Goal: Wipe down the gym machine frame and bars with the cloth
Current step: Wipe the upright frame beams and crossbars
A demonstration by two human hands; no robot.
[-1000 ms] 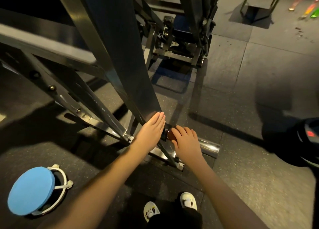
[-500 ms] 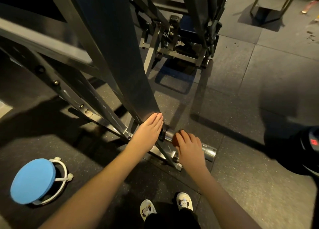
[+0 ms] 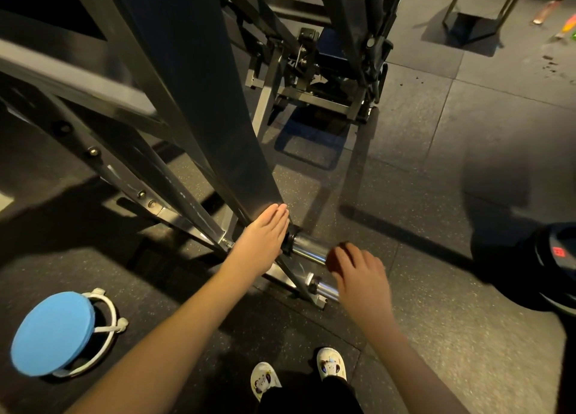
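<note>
Nearest are a pair of white patterned shoes [image 3: 330, 362] on the speckled rubber floor [image 3: 436, 335], and to the left a round blue stool with a white frame [image 3: 53, 332].

Just beyond them the right hand [image 3: 361, 276] has its fingers curled over a small brown cloth [image 3: 338, 257], pressing the wad onto the outer end of a short polished chrome bar [image 3: 310, 248] low on the machine. The left hand [image 3: 265, 239] lies flat, fingers straight and released, braced against the foot of the dark steel upright post [image 3: 199, 101], holding nothing.

The cloth looks soft and light and likely bunches easily. It would handle best cupped round the bar so it wraps the curve. The chrome is probably slick and rigid, so pressure matters more than grip. The post and angled struts look heavy and fixed, and should not shift when leaned on.

Farther back, the rest of the grey machine frame [image 3: 311, 98] stands in shadow.
</note>
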